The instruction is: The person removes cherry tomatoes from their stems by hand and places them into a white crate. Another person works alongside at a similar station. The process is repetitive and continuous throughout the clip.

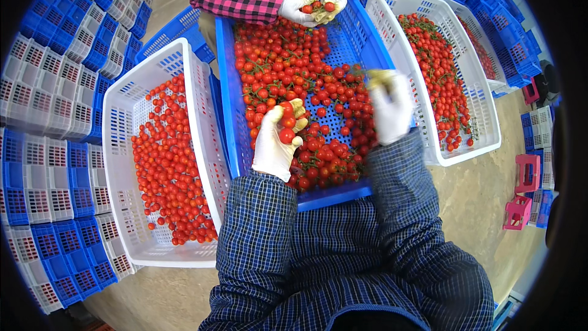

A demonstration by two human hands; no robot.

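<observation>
My left hand, in a white glove with yellowed fingertips, cups several red cherry tomatoes. It is held over a blue plastic crate, in which cherry tomatoes lie, many still on green stems. Near that crate's right rim is my right hand, gloved alike and blurred. A thin greenish streak shows by its fingertips, but whether it grips a stem is unclear. To the left, a white plastic crate contains loose tomatoes that look stemless.
Across the blue crate, another person's gloved hands hold a few tomatoes. A white crate of tomatoes with stems stands at the right. Stacked blue and white crates line the left side. Pink stools are at the far right.
</observation>
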